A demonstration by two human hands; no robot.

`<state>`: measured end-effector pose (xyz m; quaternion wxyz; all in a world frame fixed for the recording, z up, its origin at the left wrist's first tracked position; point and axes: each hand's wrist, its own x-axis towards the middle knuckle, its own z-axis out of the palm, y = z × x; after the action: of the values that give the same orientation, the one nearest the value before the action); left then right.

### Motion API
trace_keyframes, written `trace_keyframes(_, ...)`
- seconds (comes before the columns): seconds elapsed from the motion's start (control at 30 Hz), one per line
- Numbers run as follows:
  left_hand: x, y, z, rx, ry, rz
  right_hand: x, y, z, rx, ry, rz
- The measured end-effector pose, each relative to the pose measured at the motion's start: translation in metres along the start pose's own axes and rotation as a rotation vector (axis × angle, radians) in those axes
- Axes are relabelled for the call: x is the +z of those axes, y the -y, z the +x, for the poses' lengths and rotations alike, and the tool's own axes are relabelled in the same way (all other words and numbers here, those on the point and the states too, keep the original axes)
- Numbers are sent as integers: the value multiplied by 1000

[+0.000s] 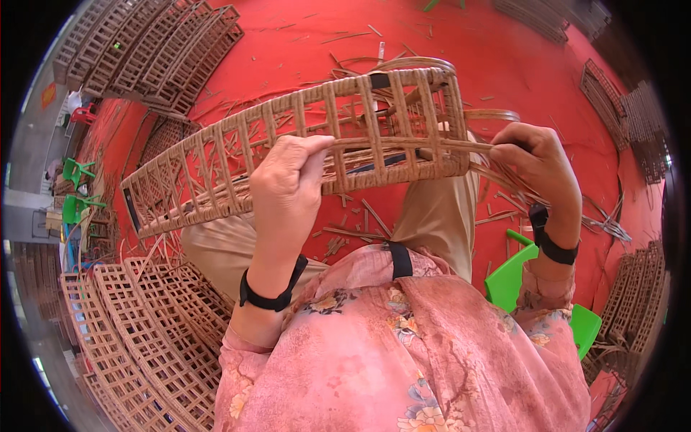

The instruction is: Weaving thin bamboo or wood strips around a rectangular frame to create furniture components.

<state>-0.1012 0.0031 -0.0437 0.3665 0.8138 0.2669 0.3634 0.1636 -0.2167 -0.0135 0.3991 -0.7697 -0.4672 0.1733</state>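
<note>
A long, narrow wicker frame [317, 93] with open lattice sides lies tilted across my knees, its right end higher than its left. My left hand [284, 173] is closed at the middle of the frame, thumb and finger pinching a flat tan strip [403, 142]. This strip runs rightward along the lattice and past the frame's right end. There my right hand [540, 155] pinches the strip between thumb and fingers. Near the right hand, a loose curled strand [493, 114] sticks out of the frame's end. Part of the frame is hidden behind my left hand.
Lattice wicker pieces are stacked at the upper left [151, 54], beside my left arm [137, 331] and at the far right [633, 302]. A green plastic seat [512, 277] shows under my right arm. Cut strips litter the red floor covering [288, 43].
</note>
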Motion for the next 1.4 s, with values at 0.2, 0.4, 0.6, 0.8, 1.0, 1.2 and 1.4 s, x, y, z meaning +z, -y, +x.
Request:
trace_keyframes(0.2, 4, 6, 0, 325, -86, 422, -2, 8, 5, -1, 4, 1)
trace_keyframes(0.4, -8, 8, -2, 201, -91, 318, 12, 9, 11, -34, -18, 63)
trace_keyframes(0.6, -22, 8, 4, -84, 70, 153, 22, 13, 16, -19, -37, -27)
trace_keyframes(0.8, -54, 18, 3, -178, -54, -85, 18, 21, 9, 25, -43, -82)
trace_keyframes(1.0, -51, 33, -1, 235, -121, 301, 3, 12, 6, 38, -4, 28)
trace_keyframes(1.2, -63, 37, -4, 94, -77, 374, 17, 20, 15, -75, -18, 9)
trace_keyframes(1.4, -83, 31, -3, -185, 49, 176, 30, 22, 16, -31, -31, 6)
